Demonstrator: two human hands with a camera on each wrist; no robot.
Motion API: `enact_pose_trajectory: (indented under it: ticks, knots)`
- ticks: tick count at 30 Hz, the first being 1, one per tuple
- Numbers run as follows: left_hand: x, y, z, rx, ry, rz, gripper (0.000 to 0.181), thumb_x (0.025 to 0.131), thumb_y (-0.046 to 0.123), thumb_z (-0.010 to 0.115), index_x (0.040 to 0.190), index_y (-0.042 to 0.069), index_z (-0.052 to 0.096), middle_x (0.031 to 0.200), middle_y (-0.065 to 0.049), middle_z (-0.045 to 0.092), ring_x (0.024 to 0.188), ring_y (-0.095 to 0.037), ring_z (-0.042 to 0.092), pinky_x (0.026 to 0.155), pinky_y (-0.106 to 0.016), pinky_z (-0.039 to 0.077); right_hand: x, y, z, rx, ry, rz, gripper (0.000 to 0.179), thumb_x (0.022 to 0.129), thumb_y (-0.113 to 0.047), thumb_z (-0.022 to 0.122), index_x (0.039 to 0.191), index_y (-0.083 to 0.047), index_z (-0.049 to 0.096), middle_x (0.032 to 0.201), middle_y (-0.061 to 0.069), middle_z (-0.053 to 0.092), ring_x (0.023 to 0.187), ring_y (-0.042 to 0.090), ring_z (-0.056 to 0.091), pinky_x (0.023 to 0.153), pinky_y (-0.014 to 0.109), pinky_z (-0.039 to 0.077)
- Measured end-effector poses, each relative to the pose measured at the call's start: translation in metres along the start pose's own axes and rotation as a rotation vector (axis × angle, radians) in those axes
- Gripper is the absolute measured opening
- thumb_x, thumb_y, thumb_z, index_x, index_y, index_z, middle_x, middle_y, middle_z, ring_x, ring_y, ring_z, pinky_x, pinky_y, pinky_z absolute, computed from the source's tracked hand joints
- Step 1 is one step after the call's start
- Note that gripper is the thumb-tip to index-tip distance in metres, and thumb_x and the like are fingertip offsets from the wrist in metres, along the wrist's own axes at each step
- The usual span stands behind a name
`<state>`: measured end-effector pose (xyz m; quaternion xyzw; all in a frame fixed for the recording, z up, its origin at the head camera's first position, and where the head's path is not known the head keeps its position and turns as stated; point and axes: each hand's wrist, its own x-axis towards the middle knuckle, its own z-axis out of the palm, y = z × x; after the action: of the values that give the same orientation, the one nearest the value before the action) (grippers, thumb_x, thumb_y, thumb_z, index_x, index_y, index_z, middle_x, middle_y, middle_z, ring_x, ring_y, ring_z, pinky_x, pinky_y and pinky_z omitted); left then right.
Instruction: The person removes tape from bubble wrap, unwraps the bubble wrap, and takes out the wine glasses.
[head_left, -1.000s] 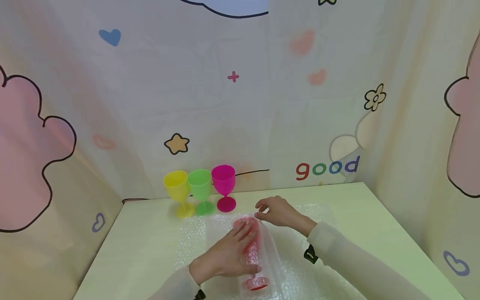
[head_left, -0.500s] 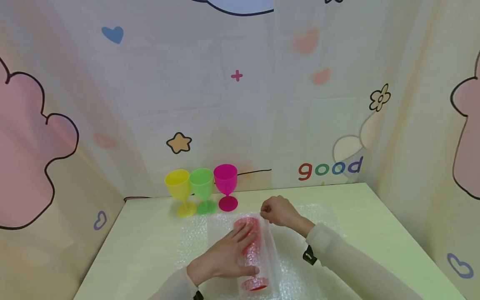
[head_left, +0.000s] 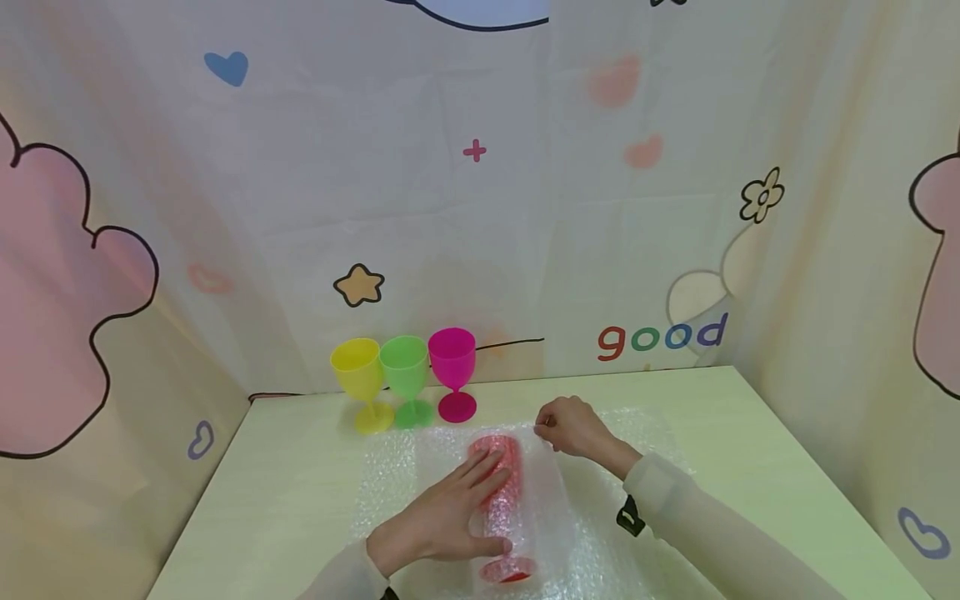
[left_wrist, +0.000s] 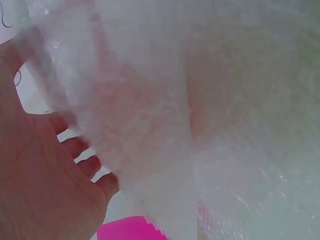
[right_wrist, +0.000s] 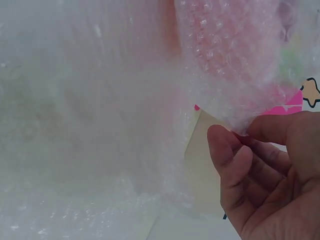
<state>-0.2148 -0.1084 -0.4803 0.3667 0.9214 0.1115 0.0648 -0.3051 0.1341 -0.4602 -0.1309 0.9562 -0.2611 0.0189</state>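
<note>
A red goblet lies on its side under a layer of bubble wrap, with its base toward the front. My left hand rests across it, fingers spread and fairly straight over the cup and thumb near the stem. Beyond the goblet's right side, my right hand pinches the far edge of the wrap between thumb and fingertips. In the right wrist view that right hand holds a gathered corner of the bubble wrap. Hazy wrap hides much of the goblet in the left wrist view.
At the table's back stand a yellow goblet, a green goblet and a magenta goblet, upright in a row. A printed curtain rises behind the pale table.
The right hand's fingers have closed on the wrap's edge and moved a little to the right, drawing the flap that way. The left hand stays on the goblet, shifted slightly.
</note>
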Motion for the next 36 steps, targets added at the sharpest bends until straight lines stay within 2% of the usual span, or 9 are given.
enact_pose_trajectory:
  ticks: [5, 9, 15, 18, 22, 27, 32, 36]
  knots:
    - [-0.001, -0.002, 0.0, -0.038, -0.03, -0.014, 0.095, 0.083, 0.071, 0.056, 0.158, 0.032, 0.014, 0.168, 0.007, 0.004, 0.156, -0.019, 0.006, 0.122, -0.046, 0.026, -0.001, 0.009, 0.002, -0.007, -0.001, 0.0, 0.007, 0.091, -0.015, 0.069, 0.089, -0.01, 0.074, 0.066, -0.002, 0.065, 0.051, 0.009, 0.057, 0.049, 0.022, 0.044]
    - [-0.003, -0.003, 0.001, -0.018, 0.006, 0.015, 0.092, 0.085, 0.068, 0.057, 0.158, 0.027, 0.019, 0.167, 0.003, 0.01, 0.155, -0.022, 0.01, 0.122, -0.046, 0.025, -0.001, 0.013, 0.001, 0.004, -0.013, -0.045, 0.006, 0.091, -0.014, 0.068, 0.091, -0.011, 0.073, 0.072, -0.001, 0.069, 0.058, 0.01, 0.06, 0.053, 0.024, 0.047]
    - [0.001, -0.001, -0.005, -0.01, 0.096, 0.051, 0.081, 0.091, 0.062, 0.053, 0.155, 0.018, 0.03, 0.165, -0.005, 0.02, 0.154, -0.029, 0.012, 0.123, -0.046, 0.024, 0.005, 0.008, -0.003, -0.004, -0.058, -0.21, 0.017, 0.091, -0.017, 0.069, 0.106, -0.012, 0.072, 0.099, 0.004, 0.075, 0.081, 0.013, 0.068, 0.071, 0.029, 0.058]
    - [0.007, 0.002, -0.008, 0.01, 0.108, 0.053, 0.079, 0.092, 0.061, 0.052, 0.155, 0.018, 0.031, 0.165, -0.006, 0.022, 0.154, -0.028, 0.014, 0.122, -0.044, 0.026, 0.009, 0.002, -0.005, -0.042, -0.078, -0.295, 0.02, 0.092, -0.019, 0.067, 0.11, -0.011, 0.073, 0.102, 0.004, 0.075, 0.083, 0.014, 0.069, 0.075, 0.031, 0.059]
    - [0.014, 0.005, -0.007, 0.047, 0.095, 0.079, 0.078, 0.092, 0.061, 0.052, 0.155, 0.019, 0.032, 0.165, -0.006, 0.021, 0.154, -0.028, 0.015, 0.123, -0.047, 0.022, 0.012, -0.005, -0.006, -0.104, -0.084, -0.377, 0.015, 0.092, -0.017, 0.067, 0.103, -0.011, 0.075, 0.098, 0.002, 0.076, 0.082, 0.014, 0.069, 0.075, 0.031, 0.058]
    - [0.017, 0.005, -0.002, 0.079, 0.08, 0.089, 0.076, 0.092, 0.062, 0.05, 0.154, 0.019, 0.034, 0.165, -0.006, 0.021, 0.154, -0.028, 0.015, 0.124, -0.049, 0.019, 0.014, -0.008, -0.002, -0.138, -0.071, -0.371, 0.009, 0.092, -0.017, 0.068, 0.092, -0.014, 0.076, 0.089, -0.001, 0.075, 0.075, 0.009, 0.063, 0.069, 0.027, 0.054]
    - [0.016, 0.004, -0.001, 0.092, 0.092, 0.089, 0.076, 0.092, 0.062, 0.05, 0.152, 0.017, 0.038, 0.165, -0.005, 0.022, 0.154, -0.027, 0.016, 0.124, -0.047, 0.02, 0.014, -0.009, -0.001, -0.124, -0.047, -0.322, 0.009, 0.092, -0.017, 0.068, 0.091, -0.014, 0.076, 0.088, 0.0, 0.075, 0.076, 0.01, 0.064, 0.071, 0.03, 0.056]
    - [0.012, 0.002, 0.0, 0.126, 0.105, 0.08, 0.077, 0.091, 0.063, 0.051, 0.152, 0.017, 0.038, 0.164, -0.005, 0.024, 0.153, -0.026, 0.018, 0.124, -0.044, 0.022, 0.013, -0.008, -0.001, -0.108, -0.034, -0.334, 0.009, 0.092, -0.015, 0.067, 0.091, -0.012, 0.075, 0.087, 0.001, 0.075, 0.076, 0.011, 0.066, 0.071, 0.031, 0.057]
